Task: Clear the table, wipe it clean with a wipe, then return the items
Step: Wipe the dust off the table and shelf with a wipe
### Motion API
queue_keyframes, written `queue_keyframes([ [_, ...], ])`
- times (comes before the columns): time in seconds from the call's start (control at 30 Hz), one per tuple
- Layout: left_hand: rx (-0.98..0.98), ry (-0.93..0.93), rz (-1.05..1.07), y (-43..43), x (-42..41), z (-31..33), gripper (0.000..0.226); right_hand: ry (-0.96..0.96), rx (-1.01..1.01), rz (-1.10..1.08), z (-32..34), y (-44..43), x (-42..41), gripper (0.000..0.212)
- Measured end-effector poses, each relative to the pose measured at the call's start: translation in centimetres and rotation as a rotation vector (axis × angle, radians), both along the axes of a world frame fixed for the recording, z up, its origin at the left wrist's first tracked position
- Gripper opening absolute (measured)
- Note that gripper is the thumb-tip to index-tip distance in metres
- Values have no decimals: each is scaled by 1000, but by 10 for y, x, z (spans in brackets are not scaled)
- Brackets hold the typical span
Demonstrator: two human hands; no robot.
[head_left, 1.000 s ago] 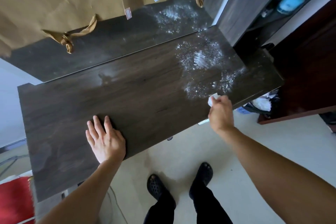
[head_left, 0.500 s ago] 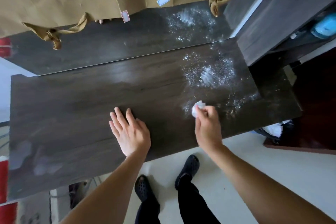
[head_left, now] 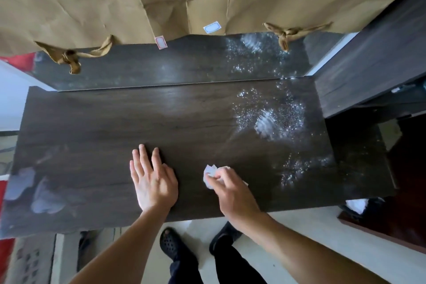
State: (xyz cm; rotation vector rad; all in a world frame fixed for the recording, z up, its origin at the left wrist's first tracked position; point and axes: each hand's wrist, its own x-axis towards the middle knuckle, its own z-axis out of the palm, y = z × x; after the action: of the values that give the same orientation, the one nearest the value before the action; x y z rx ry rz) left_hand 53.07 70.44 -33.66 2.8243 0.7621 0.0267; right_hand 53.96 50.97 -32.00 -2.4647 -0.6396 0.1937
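Observation:
A dark wood-grain table (head_left: 92, 127) fills the middle of the head view. My right hand (head_left: 232, 193) grips a crumpled white wipe (head_left: 210, 175) and holds it against the tabletop near the front edge, right of centre. My left hand (head_left: 152, 180) lies flat on the table with fingers straight, just left of the wipe. A patch of white powdery residue (head_left: 272, 122) covers the right part of the table, with a smaller patch (head_left: 297, 168) nearer the front.
A mirror panel (head_left: 161, 67) backs the table, with brown paper (head_left: 115, 0) and knotted ties hanging over it. A dark cabinet (head_left: 373, 71) stands at the right. Pale smudges (head_left: 41, 193) mark the table's left end. My feet in black clogs stand below the front edge.
My right hand has dragged the wipe leftward along the front of the table, away from the residue. My left hand stays flat on the table. The camera has shifted.

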Motion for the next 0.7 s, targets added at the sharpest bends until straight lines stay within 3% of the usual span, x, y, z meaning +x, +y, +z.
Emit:
queue_keyframes([
  [0.07,2,2,1,-1,1,1,53,-5,27,82,-1,-13,19,25],
  [0.2,10,-12,3,0,2,1,53,-130,-75,-249,-5,-37,132,31],
  [0.3,17,-21,9,0,1,0,52,-77,-160,-314,-4,-20,142,41],
  [0.37,18,-29,8,-1,0,1,52,-34,-134,-172,0,2,94,43],
  [0.47,19,-46,4,-3,2,3,52,3,-15,155,3,17,25,29],
  [0.53,17,-37,1,-2,2,4,51,-5,10,236,2,13,40,27],
  [0.63,20,-13,-3,-1,2,2,51,-85,-68,-17,-4,0,115,38],
  [0.7,19,-2,-2,-1,1,2,51,-40,-154,-207,-1,-11,160,44],
])
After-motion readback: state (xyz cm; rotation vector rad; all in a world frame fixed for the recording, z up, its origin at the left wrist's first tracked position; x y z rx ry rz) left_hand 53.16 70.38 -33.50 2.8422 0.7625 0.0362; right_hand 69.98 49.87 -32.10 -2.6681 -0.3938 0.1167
